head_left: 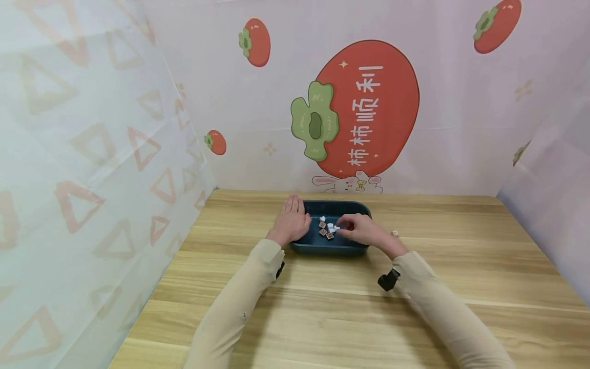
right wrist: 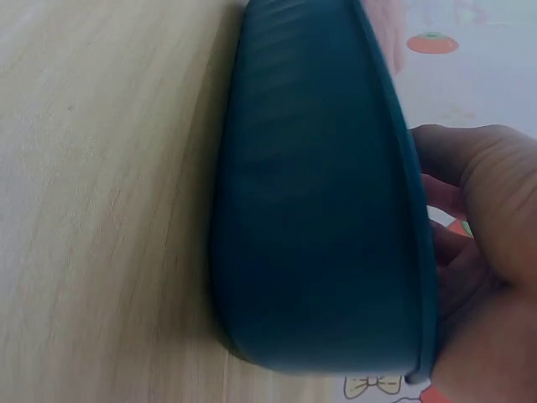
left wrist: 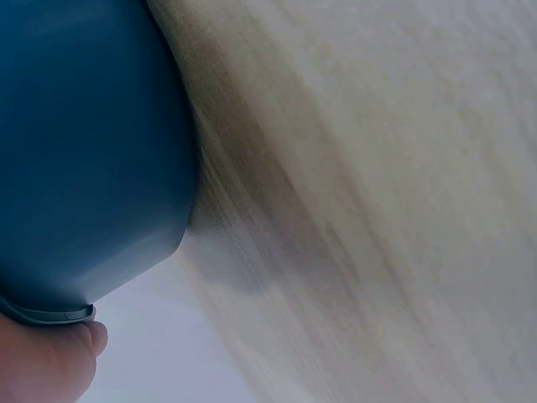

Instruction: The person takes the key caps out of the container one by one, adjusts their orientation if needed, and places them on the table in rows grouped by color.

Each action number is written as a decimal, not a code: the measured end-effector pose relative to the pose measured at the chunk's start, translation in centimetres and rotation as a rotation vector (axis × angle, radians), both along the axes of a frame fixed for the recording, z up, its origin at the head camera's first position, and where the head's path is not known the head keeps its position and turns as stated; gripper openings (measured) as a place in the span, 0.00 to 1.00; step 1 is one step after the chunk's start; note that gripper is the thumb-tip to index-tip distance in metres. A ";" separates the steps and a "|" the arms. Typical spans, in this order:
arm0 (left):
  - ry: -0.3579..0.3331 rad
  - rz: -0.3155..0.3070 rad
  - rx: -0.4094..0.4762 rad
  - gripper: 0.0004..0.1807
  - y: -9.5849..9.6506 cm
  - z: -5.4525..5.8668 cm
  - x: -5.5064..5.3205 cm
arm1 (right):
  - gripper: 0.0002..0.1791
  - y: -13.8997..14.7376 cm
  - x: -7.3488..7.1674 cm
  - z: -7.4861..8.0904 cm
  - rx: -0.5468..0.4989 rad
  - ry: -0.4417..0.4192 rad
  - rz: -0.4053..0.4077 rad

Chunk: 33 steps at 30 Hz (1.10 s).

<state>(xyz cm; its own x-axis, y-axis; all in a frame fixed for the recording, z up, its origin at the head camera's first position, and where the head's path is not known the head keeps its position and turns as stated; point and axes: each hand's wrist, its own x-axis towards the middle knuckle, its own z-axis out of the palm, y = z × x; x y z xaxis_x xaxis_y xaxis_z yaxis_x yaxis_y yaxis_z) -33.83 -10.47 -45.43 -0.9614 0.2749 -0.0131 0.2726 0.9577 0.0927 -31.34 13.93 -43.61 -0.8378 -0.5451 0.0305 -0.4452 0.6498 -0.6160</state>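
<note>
A dark blue rectangular tray (head_left: 329, 250) stands on the table with small blocks inside. Some show brown square faces, like the brown-faced block (head_left: 323, 232); others look white, like the white block (head_left: 322, 219). My left hand (head_left: 289, 223) lies over the tray's left rim with its fingers straight and held together. Over the right side of the tray, my right hand (head_left: 360, 229) reaches in with bent fingers, its fingertips at the white blocks. Whether they pinch one is too small to tell. In the right wrist view, the tray's wall (right wrist: 319, 193) hides those fingertips.
A single pale block (head_left: 395, 233) lies on the wooden table (head_left: 322, 307), just right of the tray and near my right wrist. Behind the table hangs a printed backdrop (head_left: 442, 128) with red persimmons. A patterned sheet (head_left: 92, 169) borders the left side.
</note>
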 end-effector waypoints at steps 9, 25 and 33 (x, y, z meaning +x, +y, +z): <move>-0.002 0.000 0.000 0.36 -0.1 0.1 -0.2 | 0.13 -1.6 -0.8 -0.7 0.011 -0.041 0.006; 0.008 -0.003 -0.010 0.36 0.4 0.2 0.1 | 0.12 -2.8 -1.6 -1.8 0.107 -0.138 0.004; -0.012 0.008 0.012 0.36 0.1 0.1 0.0 | 0.11 -3.7 -2.2 -2.5 0.142 -0.108 0.031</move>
